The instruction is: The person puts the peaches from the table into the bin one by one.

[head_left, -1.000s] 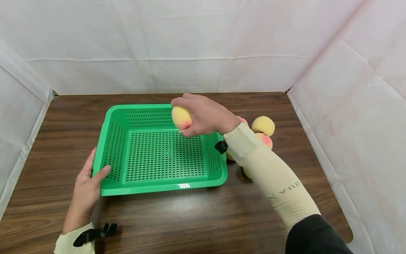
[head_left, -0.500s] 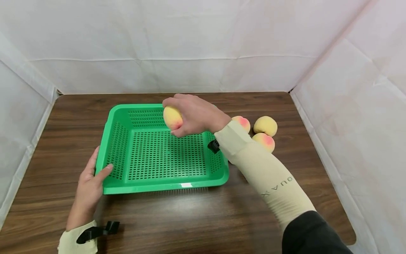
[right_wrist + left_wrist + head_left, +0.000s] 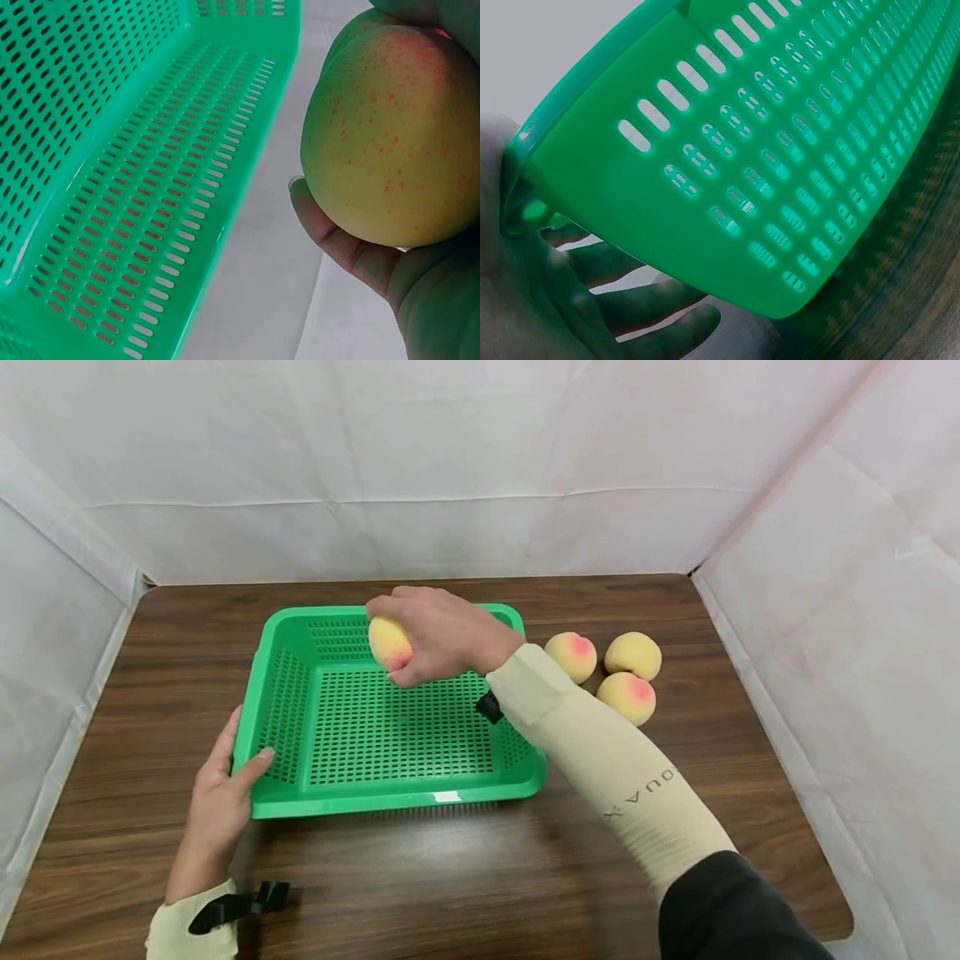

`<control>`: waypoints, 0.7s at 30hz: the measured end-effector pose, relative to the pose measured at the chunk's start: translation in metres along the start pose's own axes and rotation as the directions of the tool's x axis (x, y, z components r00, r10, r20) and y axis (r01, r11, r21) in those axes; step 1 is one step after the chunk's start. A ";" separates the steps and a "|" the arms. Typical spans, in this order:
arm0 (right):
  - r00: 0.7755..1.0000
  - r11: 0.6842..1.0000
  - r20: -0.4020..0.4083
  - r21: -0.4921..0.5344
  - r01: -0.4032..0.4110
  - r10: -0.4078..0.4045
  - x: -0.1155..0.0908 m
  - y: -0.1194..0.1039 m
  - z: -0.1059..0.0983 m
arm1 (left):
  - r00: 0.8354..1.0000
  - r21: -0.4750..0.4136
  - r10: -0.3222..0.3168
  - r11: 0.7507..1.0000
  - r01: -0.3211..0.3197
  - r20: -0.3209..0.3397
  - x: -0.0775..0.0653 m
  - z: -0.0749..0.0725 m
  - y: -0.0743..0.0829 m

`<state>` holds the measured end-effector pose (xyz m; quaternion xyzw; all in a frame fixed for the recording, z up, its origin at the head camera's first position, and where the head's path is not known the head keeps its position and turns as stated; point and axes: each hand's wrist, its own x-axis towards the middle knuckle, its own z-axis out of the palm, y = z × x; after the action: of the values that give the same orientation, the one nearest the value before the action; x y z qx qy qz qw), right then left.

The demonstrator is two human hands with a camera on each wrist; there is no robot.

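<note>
A yellow peach with a red blush (image 3: 390, 643) is gripped in my right hand (image 3: 442, 633), above the far part of a green plastic basket (image 3: 397, 796). In the right wrist view the fingers and thumb curl round the peach (image 3: 390, 135), apart from the basket wall (image 3: 142, 217). My left hand (image 3: 221, 793) holds the basket's left side, its thumb over the rim. Seen from the left wrist, several fingers (image 3: 637, 300) lie along the outside of the slotted wall (image 3: 727, 180). The visible basket floor shows only its perforated mesh.
Right of the basket, three peaches lie close together on the brown wooden table (image 3: 480, 885): a left one (image 3: 572, 656), a far one (image 3: 633, 655) and a near one (image 3: 627, 697). White cloth walls (image 3: 420, 468) stand behind and at both sides. The right forearm (image 3: 615, 777) crosses the table.
My right hand has moved left over the basket with the peach in its grip. More of the peaches at right have come into view from behind the sleeve. The left hand keeps its hold.
</note>
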<state>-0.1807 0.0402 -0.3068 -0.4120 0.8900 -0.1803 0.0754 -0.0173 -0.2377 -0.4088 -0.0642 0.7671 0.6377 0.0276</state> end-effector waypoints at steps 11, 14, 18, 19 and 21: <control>1.000 1.000 0.007 -0.004 0.013 -0.013 0.016 -0.014 0.007 | 1.000 -0.001 -0.031 1.000 0.031 -0.004 -0.001 -0.004 0.002; 1.000 1.000 0.023 0.007 0.015 -0.015 0.020 -0.019 0.008 | 0.999 -0.003 -0.038 0.999 0.038 -0.004 -0.001 -0.006 0.002; 0.999 1.000 0.045 0.010 0.021 -0.022 0.025 -0.023 0.011 | 0.999 0.002 -0.046 0.999 0.046 -0.003 -0.002 -0.007 0.002; 0.999 1.000 0.050 0.010 0.021 -0.022 0.026 -0.024 0.012 | 0.999 0.000 -0.046 0.999 0.046 -0.001 -0.002 -0.007 0.002; 0.998 1.000 0.054 0.010 0.023 -0.024 0.028 -0.026 0.013 | 0.999 0.000 -0.048 0.999 0.048 -0.002 -0.002 -0.007 0.002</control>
<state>-0.1770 -0.0002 -0.3083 -0.4268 0.8818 -0.1742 0.0996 -0.0149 -0.2446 -0.4051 -0.0834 0.7653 0.6369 0.0420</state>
